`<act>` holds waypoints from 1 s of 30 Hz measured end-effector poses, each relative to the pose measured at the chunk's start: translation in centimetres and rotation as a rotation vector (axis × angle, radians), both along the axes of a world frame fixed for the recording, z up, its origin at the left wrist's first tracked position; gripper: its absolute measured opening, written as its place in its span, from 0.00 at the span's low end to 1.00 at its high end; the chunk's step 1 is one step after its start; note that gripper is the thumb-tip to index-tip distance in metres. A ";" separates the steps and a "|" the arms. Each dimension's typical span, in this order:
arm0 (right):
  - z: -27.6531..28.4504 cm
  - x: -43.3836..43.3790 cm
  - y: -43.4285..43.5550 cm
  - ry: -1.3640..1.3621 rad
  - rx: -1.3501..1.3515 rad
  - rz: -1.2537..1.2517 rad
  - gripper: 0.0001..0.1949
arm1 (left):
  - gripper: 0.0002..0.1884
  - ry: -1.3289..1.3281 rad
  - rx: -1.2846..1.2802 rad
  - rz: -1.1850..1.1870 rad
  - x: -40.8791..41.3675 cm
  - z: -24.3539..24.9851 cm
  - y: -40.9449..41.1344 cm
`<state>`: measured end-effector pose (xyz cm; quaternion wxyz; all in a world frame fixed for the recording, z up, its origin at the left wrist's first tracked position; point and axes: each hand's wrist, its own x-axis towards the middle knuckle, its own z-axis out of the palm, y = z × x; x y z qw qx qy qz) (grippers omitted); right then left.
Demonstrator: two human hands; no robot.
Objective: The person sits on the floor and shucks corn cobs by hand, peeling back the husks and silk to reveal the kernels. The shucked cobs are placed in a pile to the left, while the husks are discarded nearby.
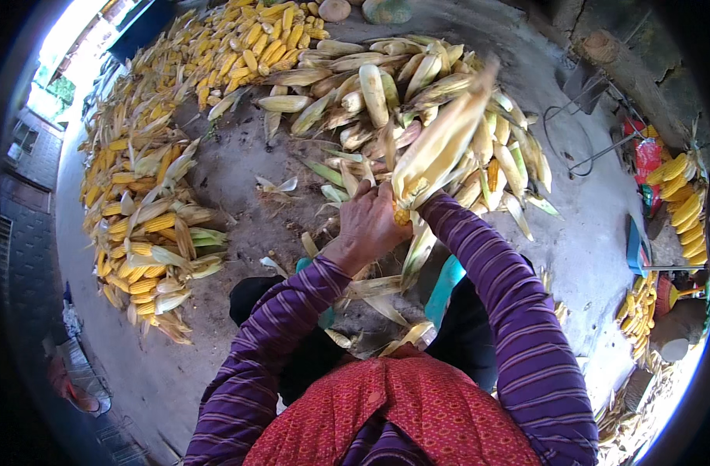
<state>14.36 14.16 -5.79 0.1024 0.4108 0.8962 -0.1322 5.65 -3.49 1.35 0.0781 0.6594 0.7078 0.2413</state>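
My left hand [371,224] is closed around the base of an ear of corn [401,214], where yellow kernels show. Pale dry husk [442,143] rises from this ear toward the upper right, its tip blurred. Of my right hand [439,201] only a small part shows at the end of the striped sleeve; the husk covers its fingers, so its grip cannot be made out. Just beyond both hands lies a heap of unhusked corn ears [378,96]. Loose husk pieces [384,286] lie on the ground below my hands, between my feet.
Husked yellow cobs [262,43] are piled at the upper left. Cobs with peeled-back husks [148,233] curve down the left side. A bent metal rod [602,154] lies at right, near hanging corn bunches [684,209] and a blue container [636,247]. Two rounded objects [334,10] sit at the top.
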 end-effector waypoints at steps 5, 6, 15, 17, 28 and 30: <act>-1.2 0.5 -7.9 -0.530 0.028 0.496 0.12 | 0.29 0.208 0.113 -0.156 -1.8 -3.5 -0.9; -1.9 1.1 -10.9 -0.438 -0.024 0.593 0.12 | 0.31 0.028 -0.261 0.140 -2.5 -3.2 0.5; 4.5 2.5 -10.9 -0.143 -0.258 0.585 0.32 | 0.18 -0.887 0.106 0.236 -12.0 3.6 0.4; 3.6 3.1 -8.3 0.585 0.085 0.452 0.25 | 0.20 -1.139 0.112 0.099 -11.5 2.7 1.5; 13.7 1.0 -6.2 1.031 -0.236 0.051 0.39 | 0.26 -0.888 -0.003 -0.136 -7.1 4.0 1.8; 12.8 0.4 -6.6 0.608 -0.231 0.097 0.27 | 0.23 -0.625 -0.176 -0.039 -8.0 4.2 1.8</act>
